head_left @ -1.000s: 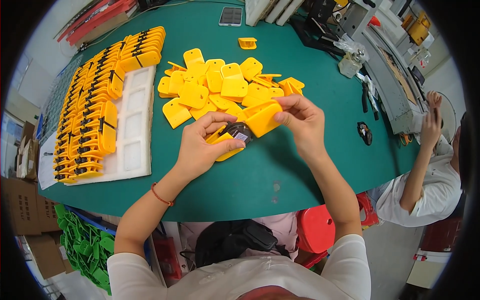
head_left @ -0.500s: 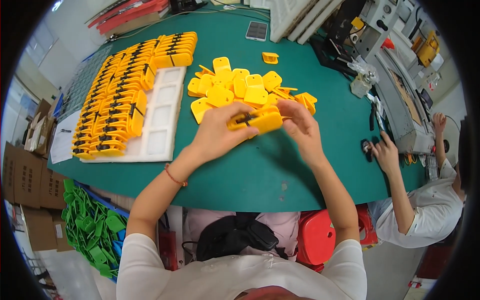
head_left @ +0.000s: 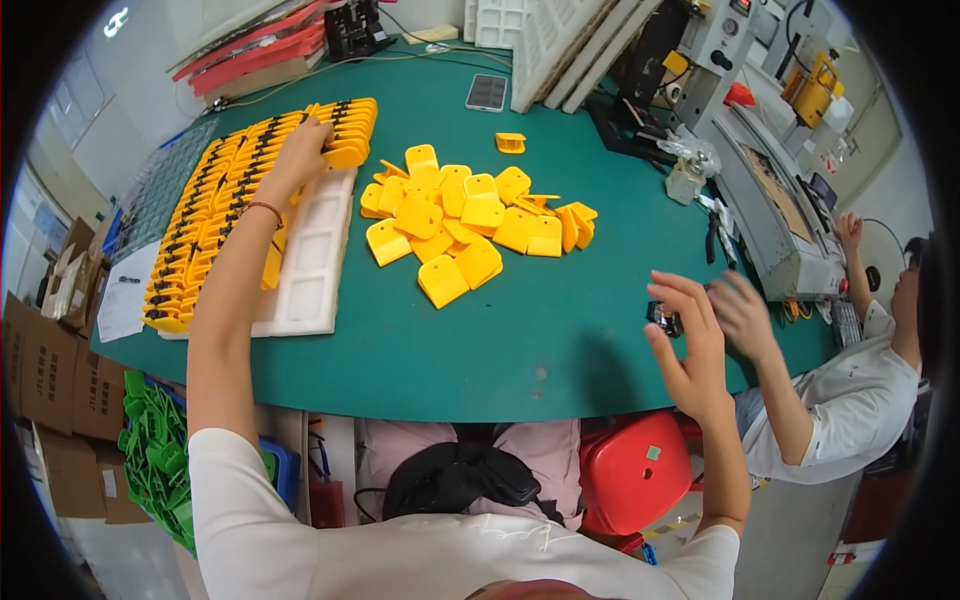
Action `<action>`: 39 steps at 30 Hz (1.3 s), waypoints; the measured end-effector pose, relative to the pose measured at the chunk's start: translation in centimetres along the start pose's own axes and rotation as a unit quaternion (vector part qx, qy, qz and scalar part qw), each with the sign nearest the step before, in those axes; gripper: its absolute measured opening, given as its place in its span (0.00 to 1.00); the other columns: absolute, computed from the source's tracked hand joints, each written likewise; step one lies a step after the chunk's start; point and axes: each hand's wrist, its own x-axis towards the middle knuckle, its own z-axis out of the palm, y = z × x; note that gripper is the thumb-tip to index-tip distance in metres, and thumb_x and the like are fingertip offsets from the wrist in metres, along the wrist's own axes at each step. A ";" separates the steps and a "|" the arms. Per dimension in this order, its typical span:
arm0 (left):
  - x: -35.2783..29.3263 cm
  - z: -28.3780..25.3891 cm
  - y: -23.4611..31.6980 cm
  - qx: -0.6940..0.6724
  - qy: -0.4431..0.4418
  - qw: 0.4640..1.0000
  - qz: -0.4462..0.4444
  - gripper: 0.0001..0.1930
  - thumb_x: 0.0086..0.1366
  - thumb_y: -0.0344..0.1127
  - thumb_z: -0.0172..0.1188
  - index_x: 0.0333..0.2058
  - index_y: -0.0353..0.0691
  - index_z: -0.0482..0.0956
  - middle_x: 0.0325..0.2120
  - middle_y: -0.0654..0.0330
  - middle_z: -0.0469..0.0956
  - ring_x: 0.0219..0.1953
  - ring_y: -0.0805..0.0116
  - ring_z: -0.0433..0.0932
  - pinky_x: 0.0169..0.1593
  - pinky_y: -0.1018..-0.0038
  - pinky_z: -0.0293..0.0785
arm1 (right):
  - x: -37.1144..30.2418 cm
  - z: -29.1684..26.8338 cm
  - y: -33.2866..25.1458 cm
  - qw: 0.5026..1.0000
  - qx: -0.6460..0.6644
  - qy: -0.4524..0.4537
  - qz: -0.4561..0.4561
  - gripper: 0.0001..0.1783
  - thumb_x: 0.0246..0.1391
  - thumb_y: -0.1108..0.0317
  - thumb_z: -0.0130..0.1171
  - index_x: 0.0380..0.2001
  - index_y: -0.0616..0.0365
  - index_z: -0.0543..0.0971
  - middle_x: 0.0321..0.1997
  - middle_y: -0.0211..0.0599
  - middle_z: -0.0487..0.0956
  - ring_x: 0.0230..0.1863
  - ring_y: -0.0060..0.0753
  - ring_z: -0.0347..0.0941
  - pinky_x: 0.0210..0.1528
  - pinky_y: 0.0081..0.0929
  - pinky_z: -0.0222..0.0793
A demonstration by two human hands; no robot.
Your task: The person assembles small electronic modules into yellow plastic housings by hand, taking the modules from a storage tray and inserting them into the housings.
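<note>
My left hand (head_left: 303,158) reaches over the far end of the rows of yellow plastic clips (head_left: 205,225), which have black middles. Its fingers are closed around a yellow clip there, largely hidden by the hand. Under these rows lies a white compartmented tray (head_left: 305,285). My right hand (head_left: 692,350) hovers above the table's right part, holding nothing, fingers apart. Just beyond it lies a small dark object (head_left: 663,318), too small to make out. Between my hands spreads a loose pile of flat yellow plates (head_left: 482,213), each with a small hole.
A co-worker's hand (head_left: 742,315), blurred, is close to my right hand. Pliers (head_left: 712,238) lie near a machine (head_left: 780,200) at right. A single yellow piece (head_left: 510,143) and a phone (head_left: 487,92) lie farther back. Green pieces (head_left: 160,450) fill a bin at lower left.
My left hand has gone from the middle to the clip rows, carrying the yellow clip. My right hand has let go and drawn back right. The small dark object sits farther left.
</note>
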 end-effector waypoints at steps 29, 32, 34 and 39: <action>-2.5 1.1 6.2 0.161 0.216 0.956 0.116 0.29 0.48 0.25 0.54 0.52 0.34 0.64 0.54 0.47 0.62 0.57 0.49 0.59 0.61 0.61 0.53 | -0.5 1.3 10.1 0.987 -0.103 -0.117 0.047 0.50 0.33 0.68 0.69 0.62 0.50 0.54 0.47 0.33 0.71 0.55 0.40 0.57 0.59 0.38 0.44; -6.5 -0.6 15.0 -0.253 0.127 0.956 0.080 0.14 0.55 0.29 0.51 0.41 0.34 0.70 0.44 0.47 0.70 0.44 0.51 0.71 0.46 0.65 0.68 | 2.6 4.6 5.9 0.994 -0.037 -0.088 -0.050 0.50 0.33 0.66 0.69 0.61 0.53 0.54 0.48 0.33 0.71 0.55 0.38 0.57 0.59 0.36 0.44; -9.2 -1.8 20.2 -0.428 -0.057 0.902 0.028 0.11 0.59 0.35 0.49 0.36 0.34 0.71 0.37 0.47 0.72 0.34 0.48 0.74 0.37 0.62 0.70 | 4.2 6.1 3.3 0.991 -0.022 -0.085 -0.097 0.51 0.32 0.65 0.69 0.61 0.56 0.54 0.48 0.34 0.72 0.54 0.38 0.58 0.59 0.36 0.44; -12.1 0.7 22.6 -0.613 -0.078 0.786 -0.007 0.19 0.68 0.45 0.38 0.37 0.31 0.68 0.26 0.48 0.73 0.30 0.54 0.75 0.32 0.66 0.69 | 7.3 11.4 -0.3 0.980 0.007 -0.027 -0.196 0.51 0.30 0.66 0.70 0.60 0.59 0.56 0.48 0.37 0.72 0.53 0.42 0.59 0.58 0.36 0.46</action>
